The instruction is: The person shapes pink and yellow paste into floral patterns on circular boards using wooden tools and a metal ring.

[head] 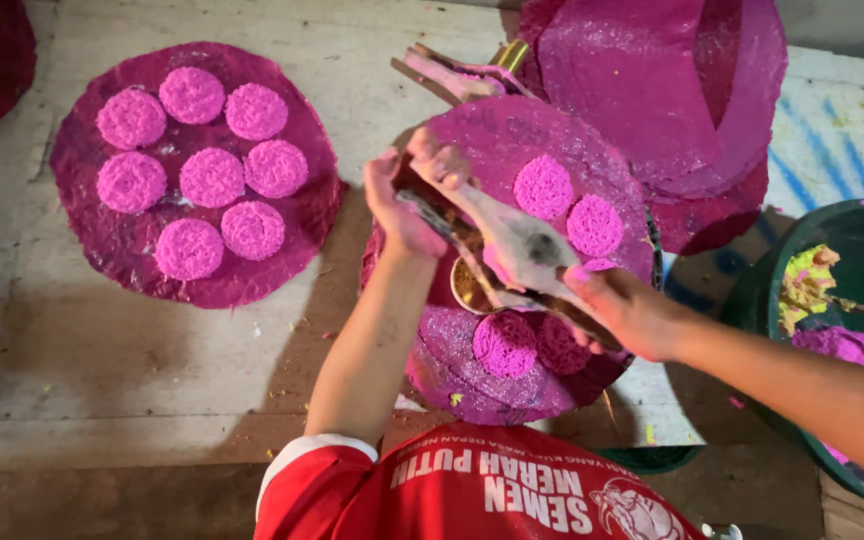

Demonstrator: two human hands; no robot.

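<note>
My left hand (402,205) grips one end of a wooden press (517,240), which is smeared with pink dough. My right hand (622,310) closes on the other end. A brass cup (467,288) sits under the middle of the press. The press hangs over a round magenta mat (512,130), which carries several pink noodle discs, two beyond the press (543,187) and two nearer me (505,343). My red shirt (472,490) fills the bottom edge.
On the wooden boards to the left lies a second magenta mat (92,240) with several pink discs (212,177). Stacked magenta mats (652,90) lie top right, another wooden tool (452,75) beside them. A green basin (852,230) at right holds pink and yellow dough.
</note>
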